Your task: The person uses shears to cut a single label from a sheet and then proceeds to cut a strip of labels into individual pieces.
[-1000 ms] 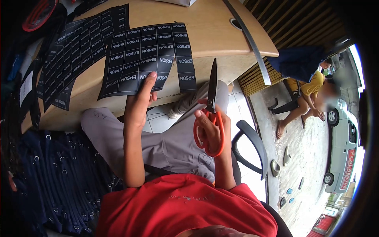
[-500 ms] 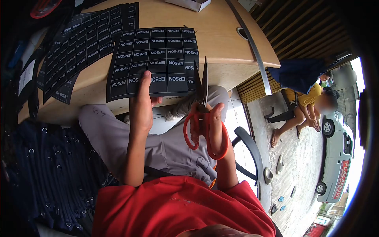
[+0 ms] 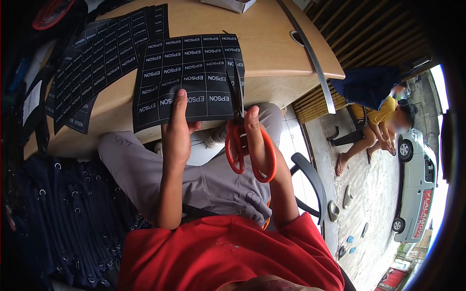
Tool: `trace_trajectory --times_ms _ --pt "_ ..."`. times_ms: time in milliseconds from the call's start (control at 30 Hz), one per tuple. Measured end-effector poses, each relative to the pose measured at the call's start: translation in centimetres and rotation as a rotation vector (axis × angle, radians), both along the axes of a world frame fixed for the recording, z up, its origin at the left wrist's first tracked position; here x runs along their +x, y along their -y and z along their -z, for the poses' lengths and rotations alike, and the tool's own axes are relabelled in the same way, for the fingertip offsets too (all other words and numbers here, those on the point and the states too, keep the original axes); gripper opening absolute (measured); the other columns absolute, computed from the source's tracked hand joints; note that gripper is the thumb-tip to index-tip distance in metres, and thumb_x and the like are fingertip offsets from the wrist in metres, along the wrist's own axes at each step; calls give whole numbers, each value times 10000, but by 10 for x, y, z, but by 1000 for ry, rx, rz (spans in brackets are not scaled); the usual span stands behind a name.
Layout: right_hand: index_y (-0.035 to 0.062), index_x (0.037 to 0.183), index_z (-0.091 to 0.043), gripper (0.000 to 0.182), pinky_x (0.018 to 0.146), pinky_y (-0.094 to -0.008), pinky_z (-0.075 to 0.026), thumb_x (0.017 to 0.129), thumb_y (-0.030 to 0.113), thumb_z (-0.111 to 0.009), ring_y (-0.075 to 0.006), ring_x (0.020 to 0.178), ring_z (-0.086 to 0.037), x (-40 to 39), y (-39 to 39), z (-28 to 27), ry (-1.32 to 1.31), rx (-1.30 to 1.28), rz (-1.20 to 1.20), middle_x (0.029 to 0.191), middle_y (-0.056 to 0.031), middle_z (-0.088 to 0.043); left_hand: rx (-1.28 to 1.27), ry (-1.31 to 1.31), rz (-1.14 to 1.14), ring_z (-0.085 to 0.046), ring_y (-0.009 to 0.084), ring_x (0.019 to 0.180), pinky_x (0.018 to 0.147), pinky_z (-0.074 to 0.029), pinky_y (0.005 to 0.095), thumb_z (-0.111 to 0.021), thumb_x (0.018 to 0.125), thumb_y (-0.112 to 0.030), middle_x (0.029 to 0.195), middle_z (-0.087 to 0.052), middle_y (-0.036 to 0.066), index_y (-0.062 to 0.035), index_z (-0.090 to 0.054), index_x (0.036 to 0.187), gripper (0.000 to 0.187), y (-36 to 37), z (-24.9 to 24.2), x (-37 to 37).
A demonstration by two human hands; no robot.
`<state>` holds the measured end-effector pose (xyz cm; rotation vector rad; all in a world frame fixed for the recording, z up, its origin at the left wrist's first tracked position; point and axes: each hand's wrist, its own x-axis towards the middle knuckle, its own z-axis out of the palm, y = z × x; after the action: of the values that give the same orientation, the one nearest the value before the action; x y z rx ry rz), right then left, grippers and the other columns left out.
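My left hand (image 3: pixel 178 121) grips the lower edge of a black sheet of EPSON labels (image 3: pixel 194 63), thumb on the printed face and fingers behind. White lines divide the sheet into a grid of labels. In my right hand (image 3: pixel 257 131) is a pair of scissors (image 3: pixel 236 99), red handles around the fingers and thumb. Its dark blades point up, slightly parted, and overlap the right edge of the sheet in this view. More EPSON sheets (image 3: pixel 99 60) lie spread on the desk to the left.
The wooden desk (image 3: pixel 272 48) stands in front, with a metal ruler (image 3: pixel 310 58) across its right side and a box (image 3: pixel 235 4) at the back. Dark straps with metal rings (image 3: pixel 73 213) hang at left. A person (image 3: pixel 383 119) sits outside near a van (image 3: pixel 415 189).
The scissors have moved left and slightly up, from beside the sheet's right edge to overlapping it. My left hand keeps its hold on the sheet, nearly still.
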<state>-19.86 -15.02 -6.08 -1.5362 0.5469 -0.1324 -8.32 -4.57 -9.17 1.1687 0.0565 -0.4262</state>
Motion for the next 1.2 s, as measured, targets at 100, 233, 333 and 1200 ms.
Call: trace_trajectory --times_ms 100,233,333,1200 --pt "-15 833 -486 748 422 -262 -413 950 654 -172 -161 417 -515 5 2 -1 0 -17 10 508 -76 -475 1 36 24 -511 58 565 466 -342 183 -602 917 -377 818 -624 -6 -82 -618 1060 328 -2 0 0" --pt "-28 749 -505 760 437 -275 -442 967 625 -182 -174 428 -552 11 6 -6 -23 -22 -14 506 -88 -501 17 9 5 -516 55 574 464 -345 183 -605 915 -373 835 -622 -12 -86 -616 1064 324 -2 -5 -2" --pt "-26 711 -508 755 442 -280 -455 979 601 -184 -174 441 -570 15 7 -8 -53 -83 2 523 -92 -524 20 20 65 -522 53 593 464 -346 185 -606 914 -360 862 -623 -14 -86 -610 1077 318 -3 -8 -1" --pt "-39 776 -517 511 479 -321 -426 1025 363 -324 -213 421 -542 4 -21 -2 16 -213 141 485 -109 -512 119 47 127 -541 50 645 461 -371 196 -582 934 -291 872 -591 -8 -96 -577 1049 227 -42 -12 -33"
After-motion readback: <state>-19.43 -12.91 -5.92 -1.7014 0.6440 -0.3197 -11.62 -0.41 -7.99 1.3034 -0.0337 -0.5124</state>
